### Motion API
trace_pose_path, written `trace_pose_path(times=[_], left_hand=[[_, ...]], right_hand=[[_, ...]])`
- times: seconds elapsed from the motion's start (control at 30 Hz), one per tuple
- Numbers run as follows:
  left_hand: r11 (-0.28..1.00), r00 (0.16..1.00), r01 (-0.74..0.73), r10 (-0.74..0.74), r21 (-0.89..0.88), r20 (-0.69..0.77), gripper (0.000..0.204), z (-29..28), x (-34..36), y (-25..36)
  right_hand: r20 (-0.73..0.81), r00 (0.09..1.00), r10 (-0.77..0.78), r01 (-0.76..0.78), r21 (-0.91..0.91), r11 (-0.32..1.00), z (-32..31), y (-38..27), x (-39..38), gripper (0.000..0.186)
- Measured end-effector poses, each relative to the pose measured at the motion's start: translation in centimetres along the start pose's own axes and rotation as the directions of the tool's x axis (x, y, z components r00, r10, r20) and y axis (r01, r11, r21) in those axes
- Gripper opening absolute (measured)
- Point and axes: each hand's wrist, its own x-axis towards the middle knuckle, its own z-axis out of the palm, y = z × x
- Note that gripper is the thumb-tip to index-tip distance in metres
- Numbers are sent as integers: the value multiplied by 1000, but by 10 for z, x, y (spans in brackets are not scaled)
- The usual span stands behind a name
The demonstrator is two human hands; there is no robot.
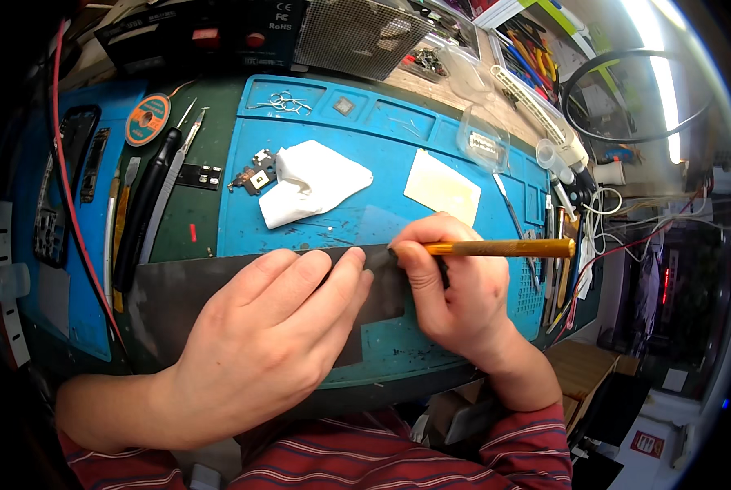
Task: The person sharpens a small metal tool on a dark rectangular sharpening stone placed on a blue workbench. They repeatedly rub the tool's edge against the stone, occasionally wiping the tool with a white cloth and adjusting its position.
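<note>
My left hand lies over a dark sheet on the blue work mat, its fingers extended and resting on the sheet. My right hand is closed round a slim gold-handled tool, its handle pointing right and its dark tip down at the sheet near my left fingertips; what lies under the tip is too small to tell. Behind them are a crumpled white tissue, small dark circuit parts and a pale rectangular card.
Tools, a solder-wick spool and a second mat with phone parts lie left. A clear box, more tools and cables stand right. A dark carton and mesh tray line the back.
</note>
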Motion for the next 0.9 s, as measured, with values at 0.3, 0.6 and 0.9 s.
trace_pose_path(times=[0.3, 0.6, 0.9], left_hand=[[1000, 1000, 5, -5, 0, 3, 44, -1, 0, 0], [1000, 1000, 6, -6, -4, -5, 43, -1, 0, 1], [1000, 1000, 4, -4, 3, -1, 43, -1, -1, 1]], right_hand=[[3, 1000, 4, -4, -9, 1000, -1, 2, -2, 9], [9, 1000, -16, 15, 12, 1000, 1, -1, -2, 8], [13, 1000, 4, -5, 20, 1000, -1, -2, -3, 7]])
